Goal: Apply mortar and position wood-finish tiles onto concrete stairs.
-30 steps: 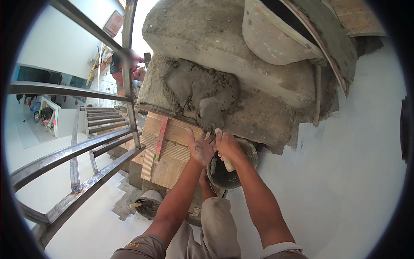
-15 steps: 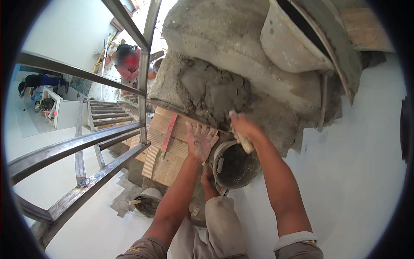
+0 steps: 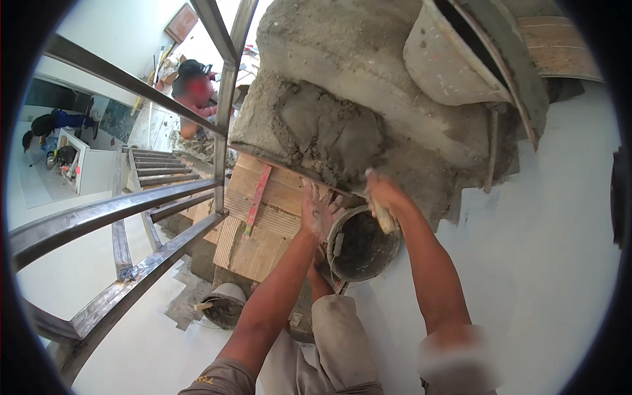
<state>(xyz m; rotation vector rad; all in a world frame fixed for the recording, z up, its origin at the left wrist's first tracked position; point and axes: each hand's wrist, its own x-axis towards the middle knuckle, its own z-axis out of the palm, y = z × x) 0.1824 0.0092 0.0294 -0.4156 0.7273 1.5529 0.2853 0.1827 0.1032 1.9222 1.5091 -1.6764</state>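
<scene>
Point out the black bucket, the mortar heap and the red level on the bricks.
black bucket (image 3: 361, 253), head view, on its dark inner wall.
mortar heap (image 3: 336, 131), head view, on the middle of the wet grey mound.
red level (image 3: 257, 197), head view, midway along its bar.

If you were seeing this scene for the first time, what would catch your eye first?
The grey mortar heap at upper centre stands out first, piled on a crusted board. Just below it, the right hand grips a pale tool handle at the heap's edge, while the left hand spreads open beside a dark bucket. On the left, a steel railing sweeps across, with stairs beyond it.
</scene>
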